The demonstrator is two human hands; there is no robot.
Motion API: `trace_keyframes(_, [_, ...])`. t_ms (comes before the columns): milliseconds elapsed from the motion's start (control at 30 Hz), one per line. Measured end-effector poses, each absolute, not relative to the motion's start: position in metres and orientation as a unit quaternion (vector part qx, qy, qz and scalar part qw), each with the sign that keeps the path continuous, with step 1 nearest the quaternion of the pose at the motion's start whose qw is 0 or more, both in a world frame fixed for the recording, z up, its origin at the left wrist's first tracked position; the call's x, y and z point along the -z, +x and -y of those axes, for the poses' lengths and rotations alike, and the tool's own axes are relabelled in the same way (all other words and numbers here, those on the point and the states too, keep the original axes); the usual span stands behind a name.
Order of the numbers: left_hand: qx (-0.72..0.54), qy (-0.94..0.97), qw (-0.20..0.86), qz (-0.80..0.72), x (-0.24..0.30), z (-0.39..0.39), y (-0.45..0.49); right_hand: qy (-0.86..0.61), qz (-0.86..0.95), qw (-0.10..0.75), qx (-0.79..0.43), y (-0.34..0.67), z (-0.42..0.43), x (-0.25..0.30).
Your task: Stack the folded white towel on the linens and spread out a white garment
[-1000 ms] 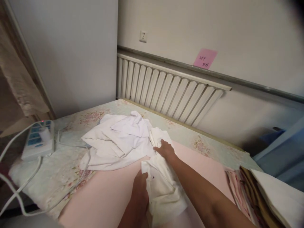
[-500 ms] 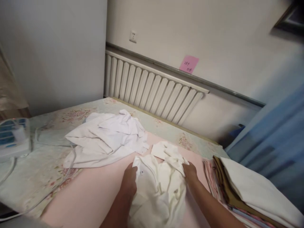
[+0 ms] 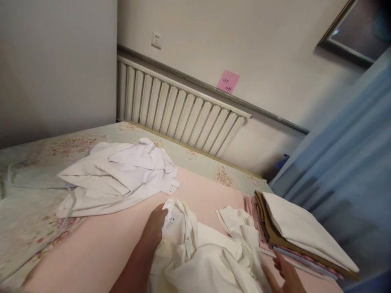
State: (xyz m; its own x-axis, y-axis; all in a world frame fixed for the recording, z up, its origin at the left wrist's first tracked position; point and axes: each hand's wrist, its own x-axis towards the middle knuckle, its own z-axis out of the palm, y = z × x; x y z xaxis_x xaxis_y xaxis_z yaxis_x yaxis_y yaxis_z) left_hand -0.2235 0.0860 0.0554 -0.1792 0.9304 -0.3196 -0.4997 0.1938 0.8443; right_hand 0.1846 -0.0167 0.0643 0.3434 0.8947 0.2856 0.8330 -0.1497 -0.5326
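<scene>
A wide bed covered with a pale green floral sheet [image 3: 30, 211] filled the lower left of the view, and a smooth pink cloth [image 3: 100, 248] lay spread over its near part. Behind the bed a long white ribbed radiator [image 3: 177, 110] ran along the wall, with a blue curtain [image 3: 345, 162] hanging at the right. On the floral sheet, at the far edge of the pink cloth, lay a crumpled white shirt [image 3: 116, 179], apart from both hands. On the pink cloth in front of the person lay a rumpled cream-white garment [image 3: 207, 260], its collar end toward the left and its loose folds spreading right to a stack of folded fabrics [image 3: 293, 240], cream on top with brown and pink layers beneath, which sat at the bed's right edge. The left hand [image 3: 154, 232] was clenched on the collar edge of the cream-white garment, just beside a small label printed with dark marks [image 3: 171, 219]. The right hand [image 3: 285, 274] sat low at the frame's bottom edge, near the garment's right side and just below the stack; it was largely cut off, so I cannot tell whether it grasped anything. A small pink paper note [image 3: 227, 81] was stuck to the wall above the radiator, and a white wall socket [image 3: 156, 40] sat further left.
</scene>
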Motion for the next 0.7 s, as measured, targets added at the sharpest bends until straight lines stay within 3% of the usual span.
trace_keyframes(167, [-0.581,0.210,0.610,-0.496,-0.049,-0.092,-0.226,-0.646,0.694,0.248,-0.198,0.130,-0.048,-0.093])
trace_keyframes(367, [-0.571,0.242,0.588,-0.520,-0.050,-0.094,-0.229,-0.580,0.745,0.173,-0.281,0.033,-0.117,-0.081])
trace_keyframes(533, [-0.575,0.239,0.588,-0.516,-0.047,-0.096,-0.232,-0.538,0.770,0.096,-0.329,-0.016,-0.106,-0.076])
trace_keyframes(700, [-0.583,0.275,0.565,-0.515,-0.047,-0.095,-0.233,-0.499,0.796,0.107,-0.326,-0.028,-0.070,-0.088])
